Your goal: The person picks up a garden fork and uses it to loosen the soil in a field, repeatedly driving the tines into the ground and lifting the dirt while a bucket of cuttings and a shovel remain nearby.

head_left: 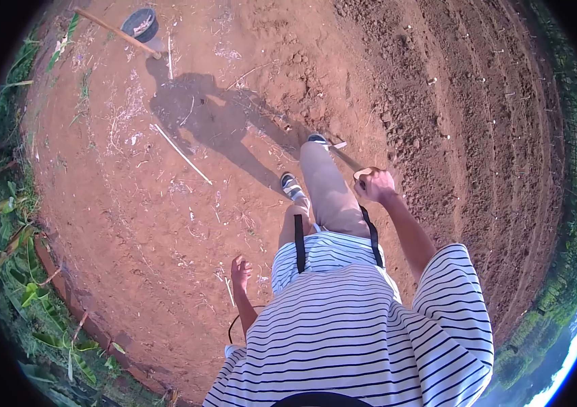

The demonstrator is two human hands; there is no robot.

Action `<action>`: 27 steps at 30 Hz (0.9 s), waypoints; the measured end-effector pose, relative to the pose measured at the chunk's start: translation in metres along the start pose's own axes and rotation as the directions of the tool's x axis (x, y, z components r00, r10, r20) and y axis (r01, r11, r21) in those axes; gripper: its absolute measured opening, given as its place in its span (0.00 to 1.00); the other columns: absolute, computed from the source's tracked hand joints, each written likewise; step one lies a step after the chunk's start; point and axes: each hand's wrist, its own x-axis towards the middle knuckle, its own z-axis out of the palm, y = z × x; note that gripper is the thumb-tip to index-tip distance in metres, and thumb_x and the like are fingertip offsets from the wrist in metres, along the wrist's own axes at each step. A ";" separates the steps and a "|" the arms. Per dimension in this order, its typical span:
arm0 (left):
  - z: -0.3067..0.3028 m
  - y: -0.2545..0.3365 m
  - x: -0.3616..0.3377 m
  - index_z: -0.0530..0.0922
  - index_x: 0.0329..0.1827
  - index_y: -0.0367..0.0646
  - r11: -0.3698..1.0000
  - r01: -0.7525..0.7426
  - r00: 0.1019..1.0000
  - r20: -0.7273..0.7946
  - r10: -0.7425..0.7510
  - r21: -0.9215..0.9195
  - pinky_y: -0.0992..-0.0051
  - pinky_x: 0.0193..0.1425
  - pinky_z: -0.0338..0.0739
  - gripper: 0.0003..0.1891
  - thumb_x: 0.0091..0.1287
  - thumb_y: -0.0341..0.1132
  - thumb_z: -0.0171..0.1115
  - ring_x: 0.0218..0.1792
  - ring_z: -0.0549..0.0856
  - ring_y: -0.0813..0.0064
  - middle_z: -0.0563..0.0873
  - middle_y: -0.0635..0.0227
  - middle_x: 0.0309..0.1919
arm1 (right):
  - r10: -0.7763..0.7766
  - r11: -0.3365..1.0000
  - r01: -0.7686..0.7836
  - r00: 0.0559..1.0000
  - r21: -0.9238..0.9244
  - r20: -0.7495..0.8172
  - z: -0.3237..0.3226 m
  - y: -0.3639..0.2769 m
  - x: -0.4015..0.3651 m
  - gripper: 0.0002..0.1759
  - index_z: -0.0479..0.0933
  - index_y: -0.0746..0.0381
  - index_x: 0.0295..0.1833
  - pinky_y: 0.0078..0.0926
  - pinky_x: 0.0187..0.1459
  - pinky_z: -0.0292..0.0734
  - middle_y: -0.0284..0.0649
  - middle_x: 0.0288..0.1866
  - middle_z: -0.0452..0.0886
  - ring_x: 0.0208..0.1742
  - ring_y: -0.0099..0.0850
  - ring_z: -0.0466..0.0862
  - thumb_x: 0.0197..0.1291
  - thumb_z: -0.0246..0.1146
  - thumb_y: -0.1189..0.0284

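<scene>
My right hand (375, 186) is closed around the upper end of a wooden tool handle (349, 160). This handle slopes down past my knee toward the ground beside my forward shoe. Near its lower end a short pale piece (340, 144) shows, but I cannot make out the tool's head. My left hand (241, 271) hangs low at my side over bare soil, its fingers loosely bent and apart, with nothing seen in it. A thin pale stick (229, 293) lies on the ground close below that hand.
A dark bucket (141, 26) with pale contents stands at the upper left, beside a long wooden handle (117, 32). A white stick (183, 154) lies on the reddish soil. Tilled furrows (465, 136) run along the right. Green plants (31, 292) border the left.
</scene>
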 end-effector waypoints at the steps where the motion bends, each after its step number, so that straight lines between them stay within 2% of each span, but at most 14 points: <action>1: 0.005 0.006 0.000 0.63 0.59 0.54 0.999 0.003 1.000 0.030 -0.005 0.048 0.70 0.35 0.74 0.19 0.65 0.41 0.49 0.35 0.82 0.70 0.78 0.63 0.42 | 0.009 1.000 -0.009 1.000 0.005 0.006 -0.004 -0.001 0.000 0.14 0.77 0.56 0.25 0.39 0.32 0.76 0.44 0.24 0.79 0.30 0.41 0.80 0.47 0.53 0.58; 4: 0.017 0.019 0.001 0.63 0.59 0.53 0.991 0.028 0.996 0.079 -0.039 0.129 0.71 0.34 0.75 0.19 0.65 0.41 0.50 0.33 0.82 0.70 0.78 0.63 0.42 | -0.011 1.000 0.011 1.000 0.024 0.001 -0.008 0.000 0.000 0.14 0.76 0.57 0.25 0.37 0.32 0.76 0.44 0.25 0.79 0.32 0.41 0.80 0.48 0.53 0.59; 7: 0.032 0.037 0.008 0.63 0.59 0.53 0.998 0.005 0.999 0.046 -0.009 0.066 0.72 0.33 0.74 0.20 0.65 0.42 0.50 0.32 0.82 0.71 0.78 0.64 0.43 | -0.091 0.991 0.112 0.968 0.080 -0.232 -0.004 0.010 0.009 0.11 0.75 0.58 0.22 0.35 0.29 0.76 0.43 0.21 0.78 0.28 0.39 0.80 0.45 0.56 0.62; 12: 0.065 0.073 0.040 0.63 0.59 0.54 0.997 0.057 0.998 0.021 -0.058 0.046 0.75 0.30 0.73 0.20 0.65 0.42 0.50 0.32 0.81 0.73 0.77 0.65 0.42 | -0.168 0.969 0.212 0.942 0.128 -0.292 -0.020 0.052 0.060 0.06 0.77 0.60 0.23 0.29 0.26 0.77 0.41 0.21 0.78 0.24 0.36 0.79 0.40 0.58 0.69; 14: 0.079 0.082 0.058 0.63 0.60 0.55 0.999 -0.035 0.999 -0.003 0.035 -0.006 0.76 0.29 0.72 0.20 0.65 0.40 0.51 0.32 0.81 0.75 0.77 0.64 0.42 | -0.186 0.942 0.273 0.908 0.196 -0.374 -0.013 0.054 0.072 0.06 0.77 0.59 0.22 0.30 0.25 0.76 0.39 0.20 0.77 0.22 0.35 0.79 0.39 0.59 0.69; 15: 0.087 0.088 0.064 0.62 0.61 0.56 0.998 -0.027 0.999 -0.022 0.028 0.049 0.77 0.28 0.72 0.21 0.65 0.38 0.51 0.34 0.81 0.74 0.77 0.63 0.42 | -0.174 0.932 0.291 0.883 0.218 -0.436 -0.011 0.055 0.076 0.07 0.77 0.58 0.23 0.30 0.25 0.76 0.40 0.18 0.77 0.21 0.36 0.78 0.38 0.60 0.67; 16: 0.090 0.084 0.060 0.62 0.61 0.56 0.998 -0.005 1.000 -0.011 0.006 0.057 0.77 0.28 0.72 0.21 0.65 0.38 0.51 0.34 0.81 0.74 0.77 0.63 0.42 | -0.165 0.934 0.277 0.895 0.225 -0.414 -0.010 0.053 0.070 0.07 0.77 0.58 0.23 0.30 0.25 0.76 0.40 0.18 0.77 0.21 0.36 0.78 0.38 0.60 0.67; 18: 0.086 0.093 0.058 0.60 0.62 0.56 0.966 -0.135 0.988 0.105 0.114 0.222 0.70 0.37 0.74 0.23 0.65 0.45 0.50 0.37 0.81 0.70 0.77 0.60 0.45 | -0.123 0.978 0.157 0.966 0.136 -0.227 -0.011 0.044 0.071 0.08 0.77 0.57 0.23 0.31 0.24 0.76 0.41 0.17 0.76 0.20 0.36 0.78 0.39 0.60 0.65; 20: 0.077 0.102 0.044 0.61 0.62 0.55 0.974 -0.093 0.991 0.108 0.072 0.206 0.70 0.37 0.74 0.22 0.65 0.45 0.50 0.38 0.81 0.70 0.77 0.60 0.45 | -0.151 0.982 0.172 0.962 0.078 -0.226 -0.003 0.040 0.073 0.09 0.77 0.57 0.22 0.31 0.24 0.75 0.41 0.15 0.75 0.18 0.37 0.77 0.40 0.59 0.63; 22: 0.061 0.095 0.032 0.61 0.62 0.55 0.997 -0.080 0.983 0.165 0.080 -0.004 0.71 0.37 0.74 0.22 0.65 0.44 0.51 0.38 0.82 0.69 0.77 0.60 0.45 | -0.039 0.990 0.070 0.970 0.124 -0.238 0.003 0.033 0.075 0.14 0.75 0.57 0.20 0.33 0.28 0.76 0.42 0.18 0.77 0.22 0.38 0.79 0.44 0.57 0.59; 23: 0.052 0.086 0.032 0.63 0.61 0.53 0.998 -0.070 0.988 0.141 0.069 -0.004 0.74 0.36 0.72 0.21 0.64 0.40 0.51 0.37 0.81 0.70 0.77 0.61 0.46 | -0.059 0.998 0.058 0.959 -0.012 -0.277 0.009 0.035 0.071 0.17 0.76 0.58 0.23 0.35 0.29 0.75 0.44 0.21 0.78 0.23 0.38 0.79 0.47 0.56 0.55; 24: 0.041 0.075 0.032 0.63 0.61 0.53 0.997 -0.078 0.987 0.143 0.077 0.002 0.74 0.36 0.72 0.21 0.64 0.40 0.51 0.37 0.81 0.70 0.77 0.61 0.46 | 0.032 0.999 -0.033 0.997 -0.017 -0.067 0.017 0.038 0.078 0.21 0.77 0.60 0.28 0.36 0.31 0.73 0.47 0.23 0.78 0.26 0.40 0.80 0.49 0.55 0.52; 26: 0.020 0.042 0.037 0.64 0.59 0.52 0.978 -0.175 0.982 0.087 0.166 0.112 0.74 0.36 0.73 0.20 0.64 0.40 0.51 0.37 0.81 0.70 0.79 0.62 0.43 | 0.027 0.993 -0.042 0.991 -0.113 -0.133 0.015 0.033 0.073 0.27 0.77 0.63 0.34 0.36 0.36 0.70 0.48 0.26 0.78 0.32 0.40 0.79 0.50 0.52 0.48; 27: 0.012 0.025 0.039 0.64 0.59 0.52 0.978 -0.178 0.981 0.094 0.168 0.107 0.74 0.36 0.73 0.20 0.64 0.40 0.51 0.37 0.81 0.70 0.79 0.62 0.43 | 0.109 0.988 -0.117 0.990 -0.100 -0.084 0.013 0.029 0.071 0.28 0.77 0.63 0.33 0.36 0.38 0.69 0.48 0.29 0.78 0.35 0.39 0.79 0.50 0.51 0.46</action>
